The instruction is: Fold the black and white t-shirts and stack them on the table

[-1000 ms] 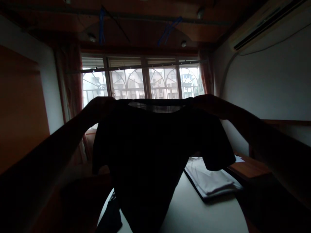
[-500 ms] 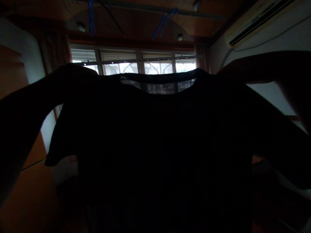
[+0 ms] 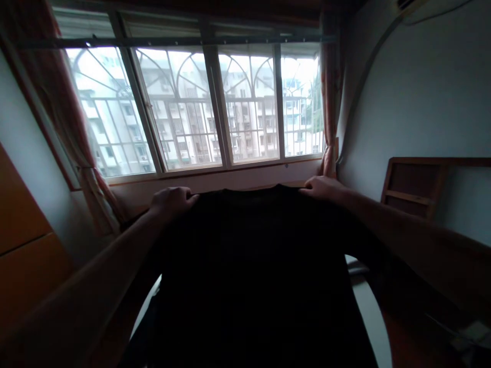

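A black short-sleeved shirt [image 3: 253,266] hangs spread out in front of me, its neckline at the top and its lower part running out of the frame. My left hand [image 3: 172,200] is closed on the left shoulder of the shirt. On the other shoulder, my right hand [image 3: 321,187] grips the fabric with its fingers pressed together. Both arms are stretched forward. The shirt is so dark that its folds do not show.
Barred windows [image 3: 249,107] span the far wall, between tied pink curtains [image 3: 329,102]. A wooden frame [image 3: 412,197] stands at the right wall, an orange cabinet [image 3: 26,255] at the left. Part of a white surface [image 3: 372,317] shows behind the shirt.
Both hands and the shirt have come down from above the window's lower part to below its sill. The view has tilted downward, so more window shows and the ceiling is mostly gone.
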### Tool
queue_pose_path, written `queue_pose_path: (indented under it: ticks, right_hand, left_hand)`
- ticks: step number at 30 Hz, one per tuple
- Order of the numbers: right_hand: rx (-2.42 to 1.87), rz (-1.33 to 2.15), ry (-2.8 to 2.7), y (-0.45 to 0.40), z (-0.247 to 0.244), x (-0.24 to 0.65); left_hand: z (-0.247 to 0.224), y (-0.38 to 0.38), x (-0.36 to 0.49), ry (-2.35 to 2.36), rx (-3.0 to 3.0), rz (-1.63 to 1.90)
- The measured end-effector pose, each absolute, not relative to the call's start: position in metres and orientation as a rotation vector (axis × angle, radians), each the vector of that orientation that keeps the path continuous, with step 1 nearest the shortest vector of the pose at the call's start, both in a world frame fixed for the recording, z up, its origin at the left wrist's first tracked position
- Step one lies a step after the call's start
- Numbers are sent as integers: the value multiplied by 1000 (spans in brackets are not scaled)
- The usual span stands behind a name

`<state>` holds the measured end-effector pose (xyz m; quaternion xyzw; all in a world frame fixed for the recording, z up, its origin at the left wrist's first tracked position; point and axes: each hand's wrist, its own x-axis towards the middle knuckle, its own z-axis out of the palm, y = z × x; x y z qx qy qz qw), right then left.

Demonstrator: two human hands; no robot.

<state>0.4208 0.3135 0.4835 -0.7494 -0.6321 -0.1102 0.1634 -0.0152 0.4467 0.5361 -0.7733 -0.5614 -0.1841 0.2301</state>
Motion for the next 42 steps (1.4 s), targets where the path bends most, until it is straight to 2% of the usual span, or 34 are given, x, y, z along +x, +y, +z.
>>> queue_pose_path:
  ticks: [7, 16, 20, 29, 36, 38, 42]
  right_hand:
    - [-2368, -306, -1862, 433, 352, 393]
    - [-2402, -296, -2019, 517, 267, 373]
    - [-2374, -327, -2050, 528, 259, 373]
    - [-2334, -339, -2072, 562, 258, 367]
    - [-2209, -436, -2063, 557, 244, 334]
    - [-2158, -344, -2053, 557, 236, 317]
    - [-2203, 100, -1971, 561, 214, 296]
  left_hand:
    - [406, 556, 6, -1607, -2149, -123]
    - [302, 639, 13, -1579, -2289, 33]
    - [287, 647, 15, -1594, -2297, 53]
    - [297, 654, 17, -1682, -2222, -11]
    - [272, 627, 56, -1509, -2395, -129]
    - [258, 622, 73, -1485, -2503, -95]
    - [230, 624, 92, -1631, -2584, -29]
